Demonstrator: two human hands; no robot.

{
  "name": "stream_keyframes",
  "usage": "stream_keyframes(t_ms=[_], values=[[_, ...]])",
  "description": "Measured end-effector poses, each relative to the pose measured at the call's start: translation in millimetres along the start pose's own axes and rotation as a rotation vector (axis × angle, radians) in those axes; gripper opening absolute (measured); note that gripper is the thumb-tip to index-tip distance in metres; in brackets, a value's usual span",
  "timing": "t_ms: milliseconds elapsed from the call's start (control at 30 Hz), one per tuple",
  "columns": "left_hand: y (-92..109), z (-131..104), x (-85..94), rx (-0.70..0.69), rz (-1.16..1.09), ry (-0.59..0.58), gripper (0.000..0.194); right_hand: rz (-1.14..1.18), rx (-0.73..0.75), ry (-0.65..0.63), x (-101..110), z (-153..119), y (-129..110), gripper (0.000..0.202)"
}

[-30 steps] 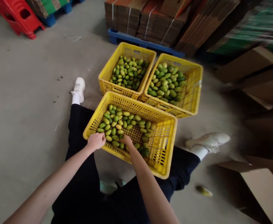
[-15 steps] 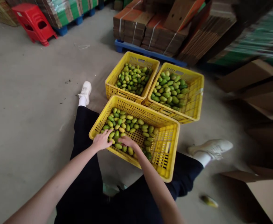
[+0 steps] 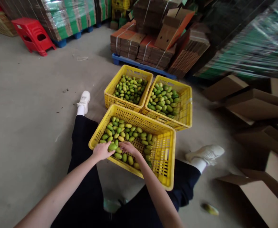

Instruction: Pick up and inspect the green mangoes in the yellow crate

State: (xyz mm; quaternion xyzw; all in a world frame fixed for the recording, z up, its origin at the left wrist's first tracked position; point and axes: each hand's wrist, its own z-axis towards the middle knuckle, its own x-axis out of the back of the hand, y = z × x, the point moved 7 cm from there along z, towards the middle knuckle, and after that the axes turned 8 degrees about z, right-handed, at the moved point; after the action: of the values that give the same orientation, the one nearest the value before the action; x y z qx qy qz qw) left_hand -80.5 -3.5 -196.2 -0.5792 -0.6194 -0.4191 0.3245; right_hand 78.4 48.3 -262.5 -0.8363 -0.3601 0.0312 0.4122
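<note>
My left hand is closed around a green mango at the near left side of the front yellow crate. Beside it, my right hand reaches into the same crate, its fingers bent and slightly apart over the fruit; nothing shows in its grasp. Small oval mangoes, green to yellow, cover the crate's left part and curve along its far side. Its right end shows bare slotted plastic. The crate sits between my spread legs.
Behind stand two more yellow crates, a left one and a right one, both holding mangoes. Open cardboard boxes line the right. One fruit lies on the floor. A red stool and flattened cartons are farther back.
My view has tilted up and turned slightly right. My left hand has closed on a green mango. My right hand remains close by in the front crate.
</note>
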Motion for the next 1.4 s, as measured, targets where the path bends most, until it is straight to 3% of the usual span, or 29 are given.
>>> stream_keyframes(t_ms=[167, 500, 767, 967, 1133, 1300, 1400], values=[[2.3, -0.2, -0.3, 0.006, -0.023, -0.016, 0.063, -0.229, -0.115, 0.208, 31.3, 38.1, 29.7, 0.018], [3.8, 1.1, -5.6, 0.039, -0.071, -0.083, 0.066, -0.537, -0.124, 0.318, 26.7, 112.4, 30.0, 0.043], [2.4, 1.0, -10.7, 0.061, -0.070, -0.103, 0.068, -0.588, -0.100, 0.310, 23.1, 126.6, 29.7, 0.036], [2.8, 2.0, -5.9, 0.070, -0.025, -0.088, 0.067, -0.507, -0.060, 0.289, 18.3, 87.9, 38.4, 0.030], [1.9, 1.0, 0.8, 0.090, -0.004, -0.047, 0.066, -0.311, -0.040, 0.305, 32.5, 33.9, 47.6, 0.018], [-1.0, -1.3, 5.4, 0.088, -0.023, 0.022, 0.062, -0.038, 0.092, 0.472, 59.3, -33.5, 31.5, 0.020], [-3.8, -2.4, 4.6, 0.057, -0.067, 0.089, 0.060, 0.275, 0.233, 0.605, 67.6, -82.5, 24.5, 0.035]])
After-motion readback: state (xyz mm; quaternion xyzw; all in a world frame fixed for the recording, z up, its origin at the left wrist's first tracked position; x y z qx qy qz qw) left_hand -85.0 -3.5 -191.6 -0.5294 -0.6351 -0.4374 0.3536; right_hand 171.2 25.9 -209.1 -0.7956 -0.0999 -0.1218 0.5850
